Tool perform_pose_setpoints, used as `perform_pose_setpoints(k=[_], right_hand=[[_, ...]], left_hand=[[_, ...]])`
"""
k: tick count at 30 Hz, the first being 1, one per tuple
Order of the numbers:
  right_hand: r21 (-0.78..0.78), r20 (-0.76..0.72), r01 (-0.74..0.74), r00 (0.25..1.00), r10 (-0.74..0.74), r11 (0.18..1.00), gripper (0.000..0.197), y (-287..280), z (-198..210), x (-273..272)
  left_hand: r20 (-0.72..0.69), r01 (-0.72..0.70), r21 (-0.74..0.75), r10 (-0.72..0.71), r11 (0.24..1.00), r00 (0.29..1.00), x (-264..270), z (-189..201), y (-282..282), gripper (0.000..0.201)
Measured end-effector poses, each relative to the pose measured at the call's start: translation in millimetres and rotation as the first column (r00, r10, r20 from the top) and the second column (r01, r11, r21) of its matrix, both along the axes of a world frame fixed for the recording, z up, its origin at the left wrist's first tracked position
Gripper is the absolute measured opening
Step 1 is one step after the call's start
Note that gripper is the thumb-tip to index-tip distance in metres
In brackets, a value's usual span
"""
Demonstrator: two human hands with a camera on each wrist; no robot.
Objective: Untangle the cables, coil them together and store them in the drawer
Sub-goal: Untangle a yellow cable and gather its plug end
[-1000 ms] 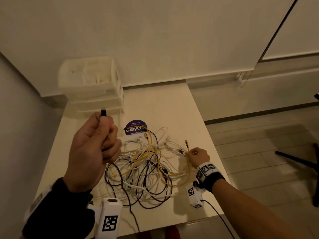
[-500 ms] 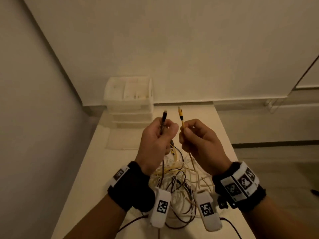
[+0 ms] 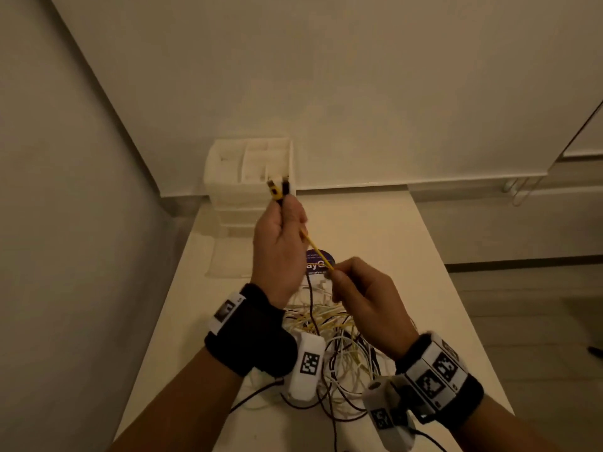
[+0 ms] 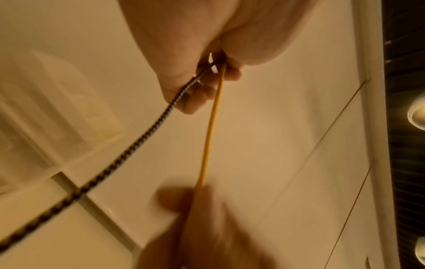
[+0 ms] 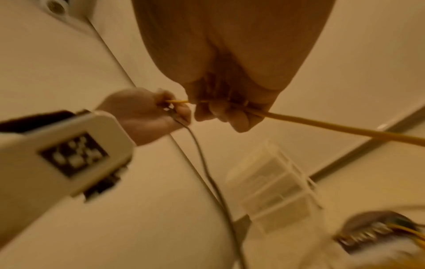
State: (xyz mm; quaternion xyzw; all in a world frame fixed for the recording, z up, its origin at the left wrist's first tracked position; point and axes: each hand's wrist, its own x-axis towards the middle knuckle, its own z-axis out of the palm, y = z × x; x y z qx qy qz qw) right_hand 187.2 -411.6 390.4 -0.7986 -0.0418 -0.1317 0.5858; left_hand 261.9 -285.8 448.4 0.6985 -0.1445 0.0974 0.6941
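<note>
My left hand (image 3: 280, 230) is raised above the table and grips two cable ends side by side, a yellow plug (image 3: 275, 190) and a black plug (image 3: 286, 187). The yellow cable (image 3: 318, 252) runs taut from that fist down to my right hand (image 3: 352, 288), which pinches it lower along its length. The left wrist view shows the black braided cable (image 4: 128, 151) and the yellow cable (image 4: 209, 131) leaving my left fist. Below both hands lies the tangled heap of white, yellow and black cables (image 3: 336, 340) on the table.
A white plastic drawer unit (image 3: 248, 171) stands at the table's (image 3: 385, 243) far left corner against the wall. A round dark sticker (image 3: 321, 261) lies on the table behind the heap. The floor drops away past the table's right edge.
The yellow plug has passed from my right hand into my left, beside the black one. My right hand has slid down the yellow cable while my left hand rose.
</note>
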Motion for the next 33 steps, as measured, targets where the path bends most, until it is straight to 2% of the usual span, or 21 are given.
perform_pose_setpoints(k=[3,6,8,10,12,14,16,18,21,27,29,31,33], right_hand=[[-0.081,-0.094,-0.041,0.995,0.034,0.996,0.025,-15,-37,-2],[-0.075,-0.198,-0.026,0.980,0.011,0.997,0.032,-30,-64,-3],[-0.076,-0.216,-0.005,0.976,-0.011,0.997,0.038,-34,-68,-1],[-0.035,-0.206,0.021,0.978,-0.028,0.999,0.037,-34,-61,4],[0.025,-0.180,0.043,0.983,-0.038,0.999,0.038,-34,-46,10],[0.095,-0.159,0.049,0.987,-0.034,0.994,0.039,-35,-29,16],[0.171,-0.146,0.025,0.989,0.000,0.985,0.038,-36,-11,21],[0.211,-0.110,-0.019,0.993,0.043,0.977,0.038,-36,4,24],[0.255,-0.065,-0.052,0.995,0.071,0.965,0.037,-39,22,27],[0.318,-0.048,-0.019,0.998,0.036,0.948,0.035,-40,25,30],[0.322,-0.028,-0.027,0.999,0.038,0.946,0.038,-37,26,30],[0.354,-0.020,-0.041,0.998,0.051,0.935,0.032,-33,30,31],[0.325,-0.024,-0.043,0.998,0.053,0.945,0.028,-30,32,32]], left_hand=[[-0.028,0.053,-0.193,-0.060,0.980,0.998,9,23,18,0.036],[-0.016,0.069,-0.245,-0.075,0.967,0.997,18,37,38,0.036],[0.022,0.086,-0.152,-0.083,0.985,0.996,15,37,45,0.034],[0.095,0.103,0.112,-0.114,0.988,0.989,5,30,45,0.027],[0.118,0.159,0.360,-0.214,0.919,0.970,-6,21,41,0.015],[0.047,0.233,0.479,-0.290,0.846,0.956,-14,12,33,0.006],[0.009,0.225,0.565,-0.278,0.794,0.960,-18,2,21,0.016],[0.002,0.210,0.600,-0.264,0.772,0.964,-16,-5,11,0.025],[0.007,0.218,0.618,-0.282,0.755,0.959,-8,-15,2,0.022],[0.067,0.156,0.427,-0.203,0.891,0.977,1,-5,-3,0.030],[0.048,0.201,0.473,-0.253,0.858,0.966,1,-1,-7,0.031],[-0.002,0.245,0.528,-0.287,0.813,0.958,-6,-3,-12,0.035],[-0.006,0.239,0.530,-0.279,0.813,0.960,-12,-7,-15,0.038]])
